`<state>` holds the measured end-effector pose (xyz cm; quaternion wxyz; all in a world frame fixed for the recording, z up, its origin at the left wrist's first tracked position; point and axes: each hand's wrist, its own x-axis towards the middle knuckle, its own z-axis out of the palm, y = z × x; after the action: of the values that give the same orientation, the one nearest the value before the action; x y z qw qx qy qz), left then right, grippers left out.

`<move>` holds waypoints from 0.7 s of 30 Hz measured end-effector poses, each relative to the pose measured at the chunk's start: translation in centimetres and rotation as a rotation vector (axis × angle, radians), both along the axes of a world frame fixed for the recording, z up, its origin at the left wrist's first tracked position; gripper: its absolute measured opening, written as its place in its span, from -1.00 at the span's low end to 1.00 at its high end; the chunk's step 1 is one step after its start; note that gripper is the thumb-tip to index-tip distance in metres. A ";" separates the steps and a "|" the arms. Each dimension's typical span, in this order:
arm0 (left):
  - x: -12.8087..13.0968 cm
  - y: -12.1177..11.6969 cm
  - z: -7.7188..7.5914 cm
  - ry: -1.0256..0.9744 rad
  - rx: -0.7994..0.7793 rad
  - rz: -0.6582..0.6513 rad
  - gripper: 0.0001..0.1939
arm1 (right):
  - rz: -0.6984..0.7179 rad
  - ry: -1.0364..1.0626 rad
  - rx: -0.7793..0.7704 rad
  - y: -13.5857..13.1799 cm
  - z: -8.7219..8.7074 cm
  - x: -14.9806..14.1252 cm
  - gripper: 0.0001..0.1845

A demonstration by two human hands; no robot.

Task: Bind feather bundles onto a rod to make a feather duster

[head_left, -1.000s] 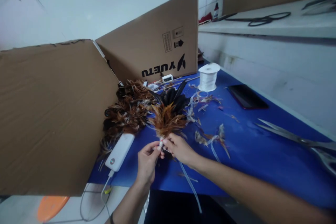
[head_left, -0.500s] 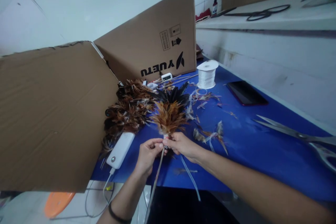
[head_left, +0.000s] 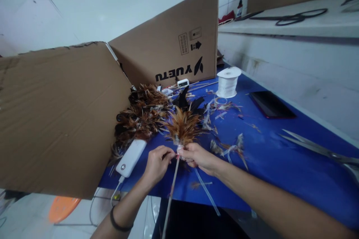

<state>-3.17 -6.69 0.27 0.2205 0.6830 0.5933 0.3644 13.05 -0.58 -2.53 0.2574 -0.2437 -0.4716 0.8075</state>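
A feather duster [head_left: 183, 125] with orange-brown and black feathers points away from me, its thin stick [head_left: 171, 194] running down toward my lap. My right hand [head_left: 198, 157] is closed round the white-wrapped neck where the feathers meet the stick. At the left side of that neck, my left hand [head_left: 158, 162] is pinched shut. A bit of red shows at its fingertips, too small to name. A clear plastic strip [head_left: 207, 192] hangs over the table edge below my right hand. More brown feather bundles [head_left: 143, 112] lie to the left.
A white power bank [head_left: 131, 158] with a cable lies left of my hands. Cardboard panels [head_left: 64, 119] stand left and behind. On the blue table [head_left: 260, 179] are a white spool [head_left: 227, 84], a phone [head_left: 272, 104], large scissors [head_left: 316, 147] and feather scraps [head_left: 230, 147].
The duster's stick has swung into view, now pointing down toward my lap. My left hand has drawn slightly left of the neck, while my right hand keeps its hold.
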 end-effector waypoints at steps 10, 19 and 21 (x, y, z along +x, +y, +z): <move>0.1 0.7 -2.1 -0.258 -0.102 0.103 -0.80 | 0.038 0.008 -0.008 0.2 -0.1 -0.2 -0.60; 1.5 0.9 -2.8 -0.566 -0.158 0.168 -0.75 | 0.063 0.028 0.003 0.5 -0.5 -0.4 -0.60; 1.6 0.9 -2.6 -0.702 -0.235 0.125 -0.74 | 0.052 0.035 0.024 0.5 -0.4 -0.3 -0.59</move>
<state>-1.52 -5.83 -2.35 0.4645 0.4490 0.5600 0.5187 12.71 -0.04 -2.91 0.2474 -0.2138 -0.4830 0.8123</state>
